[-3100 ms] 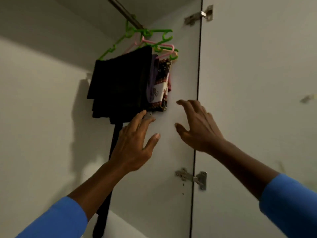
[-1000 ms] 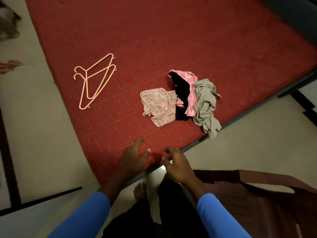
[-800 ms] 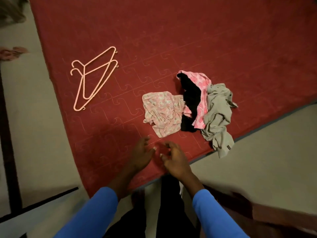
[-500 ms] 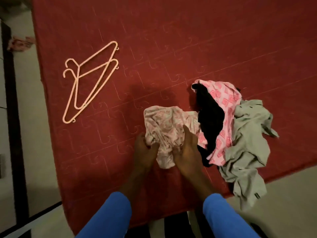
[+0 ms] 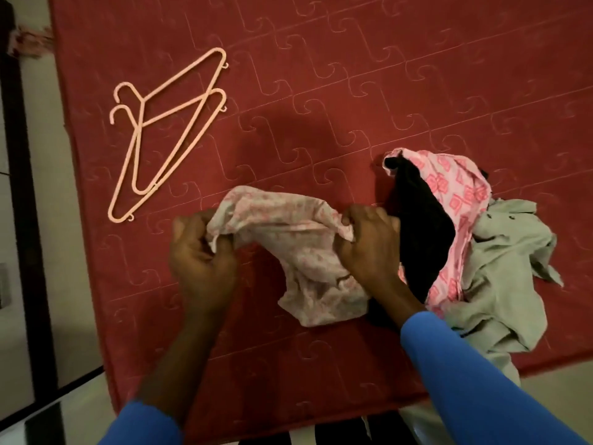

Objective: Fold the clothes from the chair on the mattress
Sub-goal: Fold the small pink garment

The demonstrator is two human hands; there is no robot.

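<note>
The pale floral garment (image 5: 308,252) sits on the red mattress (image 5: 385,75), near its front edge, bunched and wrinkled. Its upper edge is drawn out between the two hands. The left hand (image 5: 199,252) grips the left end of that edge with its fingers curled into the cloth, and the right hand (image 5: 369,248) has the right end gathered in a closed fist. The lower part sags in a crumpled lump; whether it rests on the mattress or hangs just clear of it cannot be told.

The main risk is a poor fold. The cloth is twisted where the hands hold it, so laying it down as it is would likely press the creases in. It probably needs a shake or a smoothing first.

A second risk lies just right of the floral garment. A black garment (image 5: 423,226) touches or nearly touches the right hand, and it lies over a pink patterned garment (image 5: 455,187). A wide pull to the right could catch the black cloth and drag the heap along.

Further right of the floral garment, a grey garment (image 5: 507,277) spills toward the mattress edge, with a part that seems to hang over it. Disturbing the heap could tip it onto the floor (image 5: 545,380).

Well apart, up and left of the floral garment, two pink hangers (image 5: 163,136) lie overlapping, out of the way.

No basket, box or drawer is in view. The clothes lie loose, and the hangers carry nothing.
</note>
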